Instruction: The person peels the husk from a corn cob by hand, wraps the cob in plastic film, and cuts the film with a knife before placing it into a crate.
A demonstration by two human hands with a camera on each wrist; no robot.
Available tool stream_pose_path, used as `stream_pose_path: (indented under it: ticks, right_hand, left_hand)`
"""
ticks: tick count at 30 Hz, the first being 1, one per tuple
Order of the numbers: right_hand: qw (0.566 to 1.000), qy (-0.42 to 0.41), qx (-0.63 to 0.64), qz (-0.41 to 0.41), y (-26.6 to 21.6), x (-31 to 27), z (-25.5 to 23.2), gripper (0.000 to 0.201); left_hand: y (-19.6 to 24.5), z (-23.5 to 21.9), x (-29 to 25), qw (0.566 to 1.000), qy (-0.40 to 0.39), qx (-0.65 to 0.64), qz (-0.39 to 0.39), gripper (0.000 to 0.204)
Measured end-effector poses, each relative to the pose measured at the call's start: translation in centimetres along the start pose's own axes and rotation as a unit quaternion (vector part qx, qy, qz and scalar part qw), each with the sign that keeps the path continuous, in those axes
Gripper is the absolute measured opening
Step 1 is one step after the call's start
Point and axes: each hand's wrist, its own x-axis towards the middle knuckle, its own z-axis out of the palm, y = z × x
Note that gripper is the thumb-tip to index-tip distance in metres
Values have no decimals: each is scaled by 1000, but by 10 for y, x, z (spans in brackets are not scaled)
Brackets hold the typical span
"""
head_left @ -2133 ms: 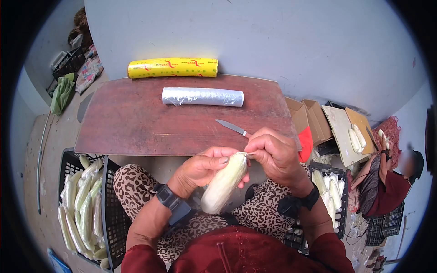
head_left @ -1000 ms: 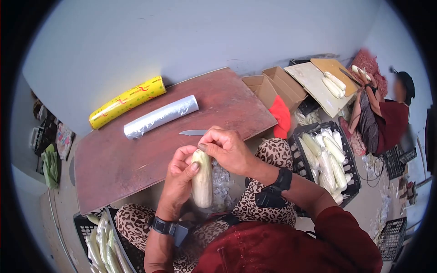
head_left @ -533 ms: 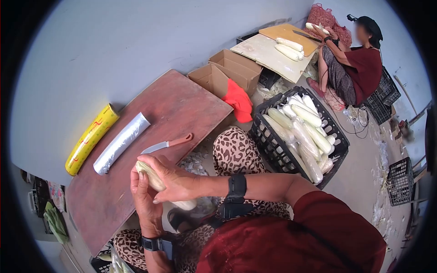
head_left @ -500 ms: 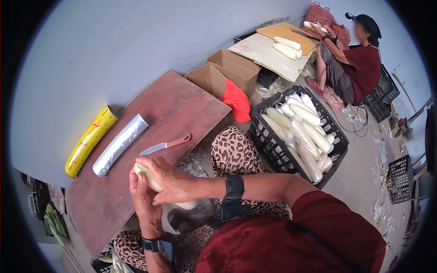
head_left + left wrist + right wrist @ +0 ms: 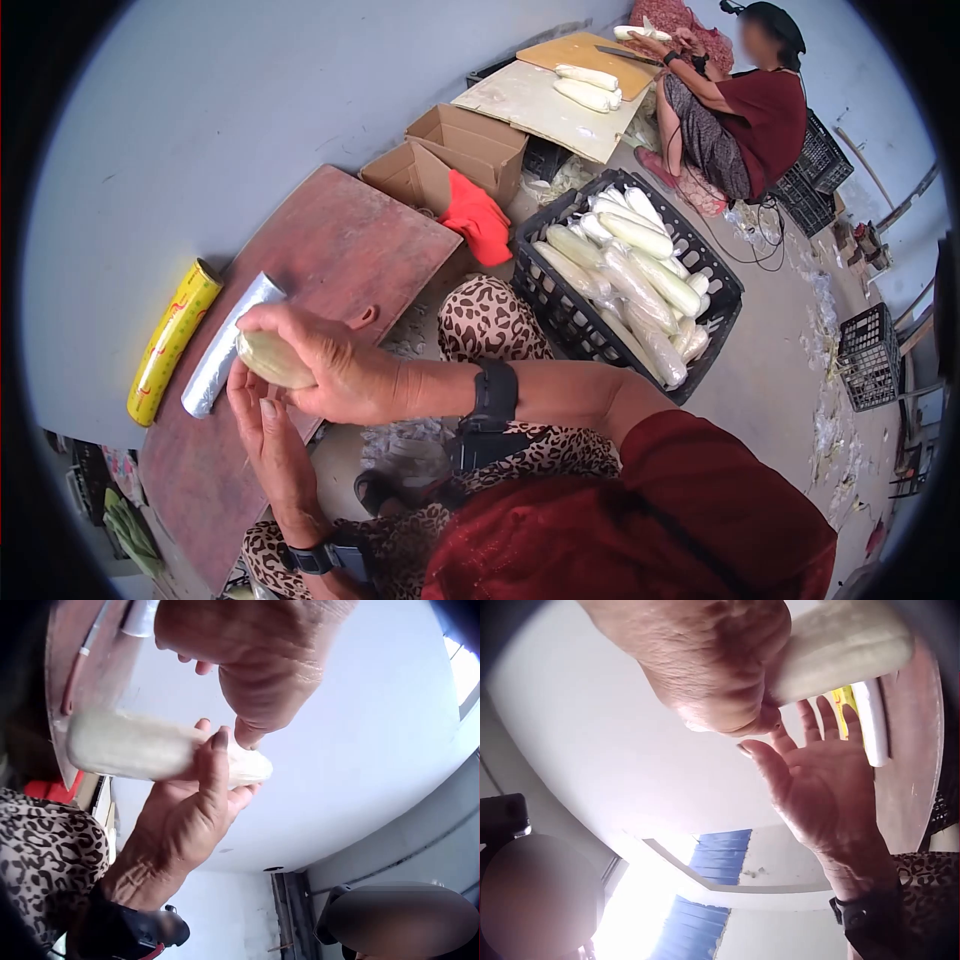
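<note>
My right hand grips an ear of corn in its pale husk, above the left part of the reddish table. In the left wrist view the right thumb lies across the corn, and its blunt end points left. My left hand is just below the tip end. In the right wrist view the left palm faces up with its fingers spread, beside the right hand's fingertips. The right hand hides the corn's middle in the head view. Behind its wrist shows a knife's brown handle.
On the table lie a clear film roll and a yellow printed roll. A black crate holds several film-wrapped ears. Cardboard boxes and a red cloth are beyond. Another person sits at the far right.
The head view has turned right. The right hand stopped picking at the corn's tip and took it over the top; the left fingers have let go and straightened.
</note>
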Motion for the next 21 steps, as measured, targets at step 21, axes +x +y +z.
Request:
stream_pose_path:
  ticks: [21]
  right_hand:
    - [734,123,-597,298,73,-149,-466,73]
  left_hand:
    - [32,-15,-4,990,-16,17,-141,24]
